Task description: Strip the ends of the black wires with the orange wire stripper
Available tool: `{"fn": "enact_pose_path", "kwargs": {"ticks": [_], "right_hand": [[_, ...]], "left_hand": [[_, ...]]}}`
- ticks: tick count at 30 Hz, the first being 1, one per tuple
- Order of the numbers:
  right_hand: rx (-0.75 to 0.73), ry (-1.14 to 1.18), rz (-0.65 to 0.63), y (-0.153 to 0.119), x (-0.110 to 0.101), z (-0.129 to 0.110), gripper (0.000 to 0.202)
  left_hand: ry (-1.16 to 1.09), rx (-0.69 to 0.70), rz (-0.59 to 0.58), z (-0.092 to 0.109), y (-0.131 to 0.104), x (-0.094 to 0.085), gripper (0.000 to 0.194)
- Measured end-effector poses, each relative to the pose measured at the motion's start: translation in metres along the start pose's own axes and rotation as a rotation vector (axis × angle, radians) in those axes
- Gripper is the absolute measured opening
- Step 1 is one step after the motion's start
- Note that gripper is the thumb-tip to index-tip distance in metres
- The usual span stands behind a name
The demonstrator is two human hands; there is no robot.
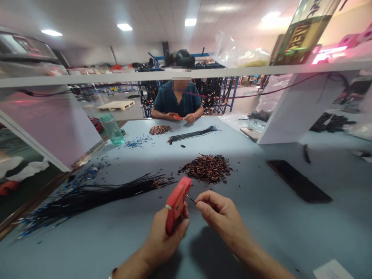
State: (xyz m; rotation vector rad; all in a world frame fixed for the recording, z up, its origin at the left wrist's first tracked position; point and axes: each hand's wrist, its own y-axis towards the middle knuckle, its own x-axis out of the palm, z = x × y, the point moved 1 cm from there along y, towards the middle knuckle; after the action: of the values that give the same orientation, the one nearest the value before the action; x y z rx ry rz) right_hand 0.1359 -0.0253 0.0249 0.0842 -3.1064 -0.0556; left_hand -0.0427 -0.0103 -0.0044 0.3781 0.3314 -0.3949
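Note:
Wrapped around a red hand tool point(178, 205) is my left hand point(168, 236), near the middle front of the table. To its right, my right hand point(216, 211) pinches a thin dark wire point(191, 199) between thumb and fingertips. The wire's far end reaches the side of the tool; whether it is inside cannot be made out. Just beyond the tool lies a pile of small copper and black pieces point(207, 168). A long bundle of black wires point(110, 195) with blue ends stretches across the left side.
Opposite sits a person point(178, 100) holding an orange-red tool. Near them lie a small copper pile point(160, 130) and a wire bundle point(192, 134). A green bottle point(112, 130) stands back left, a dark phone point(299, 181) lies right. A white shelf point(130, 76) spans overhead.

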Motion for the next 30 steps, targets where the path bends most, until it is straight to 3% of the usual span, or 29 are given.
{"fn": "enact_pose_path", "kwargs": {"ticks": [10,18,30], "right_hand": [[-0.016,0.010,-0.015,-0.002,0.002,0.000,0.024],[-0.063,0.060,-0.014,-0.008,0.009,-0.011,0.019],[-0.097,-0.025,-0.004,-0.010,0.009,-0.010,0.018]], "left_hand": [[-0.238,-0.041,-0.067,0.000,-0.002,0.000,0.020],[-0.484,-0.183,-0.175,0.000,-0.005,0.001,0.029],[-0.438,-0.144,-0.213,0.006,-0.004,0.001,0.025]]}}
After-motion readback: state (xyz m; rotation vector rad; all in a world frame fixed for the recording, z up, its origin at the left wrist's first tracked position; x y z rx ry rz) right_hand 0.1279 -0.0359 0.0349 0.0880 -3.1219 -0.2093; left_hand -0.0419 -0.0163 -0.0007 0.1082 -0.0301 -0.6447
